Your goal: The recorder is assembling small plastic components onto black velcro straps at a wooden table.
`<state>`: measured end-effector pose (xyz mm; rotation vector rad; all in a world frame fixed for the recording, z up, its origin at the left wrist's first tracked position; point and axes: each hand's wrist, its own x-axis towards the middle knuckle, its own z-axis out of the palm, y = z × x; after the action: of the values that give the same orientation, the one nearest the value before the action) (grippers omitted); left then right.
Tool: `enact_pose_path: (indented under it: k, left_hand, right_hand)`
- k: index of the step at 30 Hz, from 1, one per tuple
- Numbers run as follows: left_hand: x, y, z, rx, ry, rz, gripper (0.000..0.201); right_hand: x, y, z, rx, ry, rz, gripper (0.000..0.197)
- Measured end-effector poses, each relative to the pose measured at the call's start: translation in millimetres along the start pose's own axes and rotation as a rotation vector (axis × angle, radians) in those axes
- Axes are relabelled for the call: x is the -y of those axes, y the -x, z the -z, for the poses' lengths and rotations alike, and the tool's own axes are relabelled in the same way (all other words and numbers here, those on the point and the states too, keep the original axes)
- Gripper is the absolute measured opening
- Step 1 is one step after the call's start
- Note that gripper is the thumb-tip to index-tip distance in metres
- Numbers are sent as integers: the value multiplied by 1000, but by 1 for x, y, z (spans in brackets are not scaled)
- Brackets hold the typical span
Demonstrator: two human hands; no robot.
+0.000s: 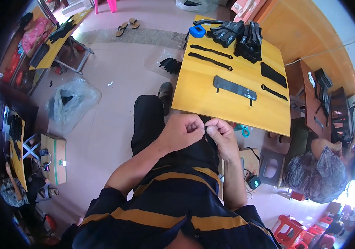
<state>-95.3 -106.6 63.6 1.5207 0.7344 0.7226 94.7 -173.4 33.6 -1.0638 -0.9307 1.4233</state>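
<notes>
Above my lap, just off the near edge of the yellow table (194, 97), my left hand (181, 130) and my right hand (224, 136) meet with closed fingertips. Between them a small dark piece (205, 130), perhaps the end of a black strap, is pinched; most of it is hidden by the fingers. On the tabletop lies a dark grey elongated pad (235, 88) with short black straps sticking out. Two black straps with end loops (210, 61) lie behind it. A shorter strap (274, 92) and a black rectangular piece (273, 74) rest toward the right.
Bundled black straps (248, 39) and a blue tape measure (197, 31) sit at the table's far end. A clear plastic bag (73, 103) lies on the floor at left, near a cardboard box (55, 159). Another person (318, 170) works at a brown table on the right.
</notes>
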Motion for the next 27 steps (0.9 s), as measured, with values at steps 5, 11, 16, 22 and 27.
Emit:
enact_pose_path:
  k: [5, 11, 16, 22, 27]
  left_hand:
    - [-1, 1, 0, 2, 22, 22, 6]
    - [5, 1, -5, -17, 38, 27, 6]
    - [12, 0, -7, -9, 86, 44, 4]
    - [14, 1, -9, -48, 63, 53, 3]
    - [6, 0, -12, -101, -76, -21, 4]
  right_hand:
    - [5, 2, -5, -17, 39, 2, 11]
    - [5, 4, -8, -43, 42, 4, 10]
    - [3, 4, -8, -86, 82, 18, 11]
    - [0, 2, -11, -129, 118, 38, 11]
    - [-1, -2, -11, -133, 68, 54, 11]
